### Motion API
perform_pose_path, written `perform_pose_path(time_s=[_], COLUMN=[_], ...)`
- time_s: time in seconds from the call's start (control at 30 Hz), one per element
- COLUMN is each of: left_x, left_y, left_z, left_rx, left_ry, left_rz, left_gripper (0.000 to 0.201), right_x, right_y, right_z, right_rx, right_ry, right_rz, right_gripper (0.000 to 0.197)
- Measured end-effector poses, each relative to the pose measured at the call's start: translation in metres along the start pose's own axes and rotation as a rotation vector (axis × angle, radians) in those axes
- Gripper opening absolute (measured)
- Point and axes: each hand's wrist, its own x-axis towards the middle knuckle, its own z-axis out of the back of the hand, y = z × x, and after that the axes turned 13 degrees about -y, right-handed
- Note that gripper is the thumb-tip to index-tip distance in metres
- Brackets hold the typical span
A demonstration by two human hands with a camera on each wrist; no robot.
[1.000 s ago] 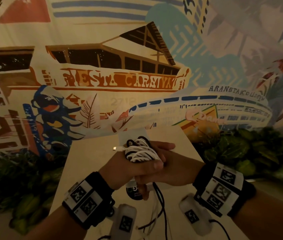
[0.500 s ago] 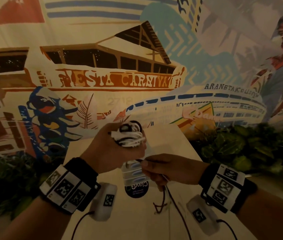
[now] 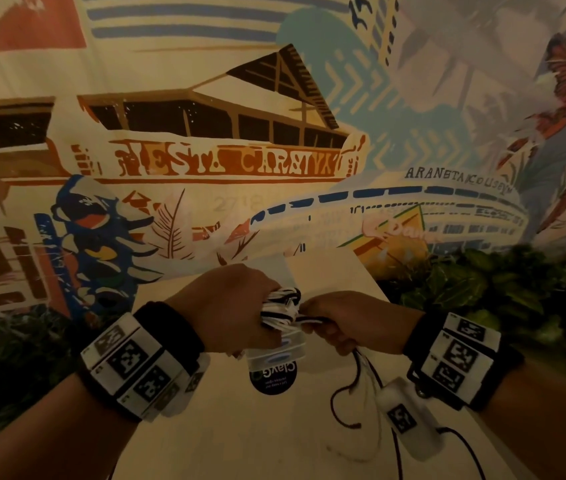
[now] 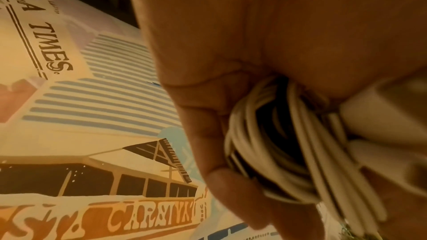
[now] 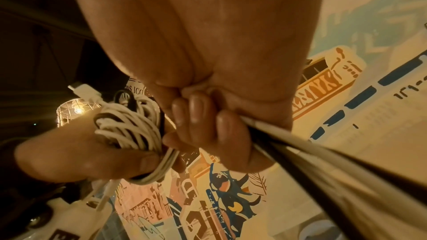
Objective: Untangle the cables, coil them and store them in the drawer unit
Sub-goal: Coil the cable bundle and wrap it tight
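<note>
A bundle of white and black cables (image 3: 279, 306) is wound round the fingers of my left hand (image 3: 233, 306), which grips it above the table. The coil (image 4: 272, 145) fills the left wrist view, and in the right wrist view the coil (image 5: 129, 125) shows a white plug sticking out at its top. My right hand (image 3: 343, 323) is curled round the loose cable strands (image 5: 300, 145) right beside the coil. The loose ends (image 3: 354, 400) hang from it onto the table. The clear drawer unit (image 3: 276, 348) stands just below both hands, partly hidden by them.
The narrow pale table (image 3: 274, 438) runs away from me to a painted mural wall (image 3: 240, 133). A round black label (image 3: 274, 377) lies in front of the drawer unit. Green plants (image 3: 499, 292) flank the table on both sides.
My hands parted half a second ago, the left one lifting the coil. Now they are close together again, lower, with my right hand holding the strands at the coil.
</note>
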Motion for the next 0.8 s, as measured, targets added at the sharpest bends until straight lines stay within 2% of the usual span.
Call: perform_pose_path(time_s=[0.13, 0.27, 0.33, 0.43, 0.47, 0.57, 0.63, 0.8], left_x=[0.002, 0.002, 0.003, 0.004, 0.004, 0.006, 0.008, 0.013], left_y=[0.0, -0.004, -0.009, -0.015, -0.017, -0.023, -0.025, -0.034], left_z=[-0.008, -0.012, -0.011, -0.011, -0.012, -0.014, -0.017, -0.028], left_rx=[0.076, 0.225, 0.333, 0.439, 0.448, 0.483, 0.498, 0.466], left_ry=[0.03, 0.076, 0.054, 0.045, 0.055, 0.066, 0.064, 0.112], left_rz=[0.001, 0.051, 0.033, 0.0, -0.003, -0.021, -0.012, 0.09], left_gripper=[0.028, 0.036, 0.032, 0.028, 0.025, 0.017, 0.023, 0.019], right_x=[-0.002, -0.005, -0.004, 0.001, 0.003, 0.003, 0.002, 0.013], right_y=[0.006, 0.01, 0.011, 0.012, 0.015, 0.026, 0.033, 0.033], right_z=[-0.003, -0.006, -0.005, -0.001, -0.001, -0.003, -0.004, -0.026], right_rx=[-0.023, -0.164, -0.134, -0.11, -0.161, -0.37, -0.515, -0.963], right_ry=[-0.027, -0.037, -0.012, 0.048, 0.042, 0.057, 0.092, -0.063], right_rz=[0.043, 0.105, 0.102, 0.082, 0.097, 0.178, 0.248, 0.331], right_gripper=[0.03, 0.031, 0.04, 0.066, 0.065, 0.041, 0.038, 0.031])
